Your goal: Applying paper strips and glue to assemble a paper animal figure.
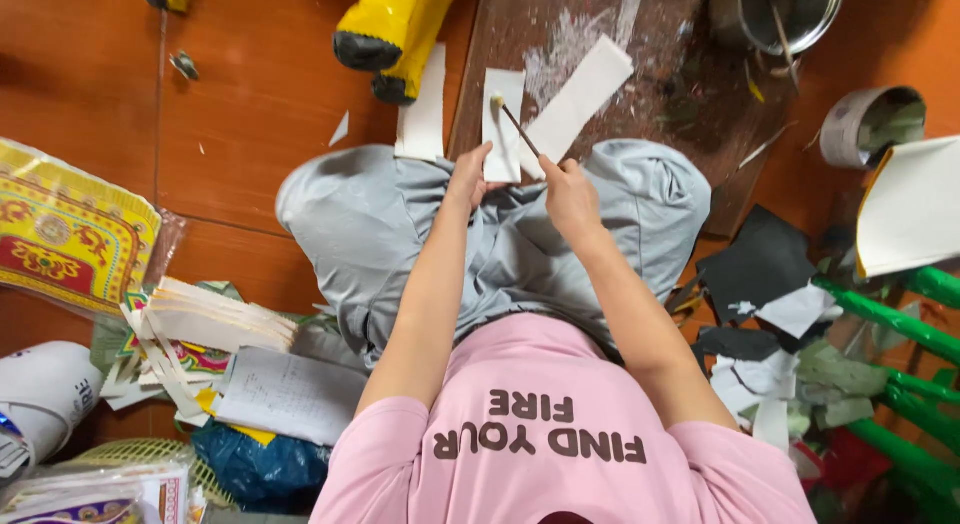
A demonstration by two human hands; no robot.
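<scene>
Right hand grips brush; left hand pins paper strip.

A small white paper strip lies flat on the dark board's near edge, a thin glue-tipped stick slanting across it

Both hands forward, fingers curled

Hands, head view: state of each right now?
Left hand: pressing down on a white paper strip, fingers curled; not clearly gripping.
Right hand: closed on a thin brush stick, tip over the strip.
</scene>
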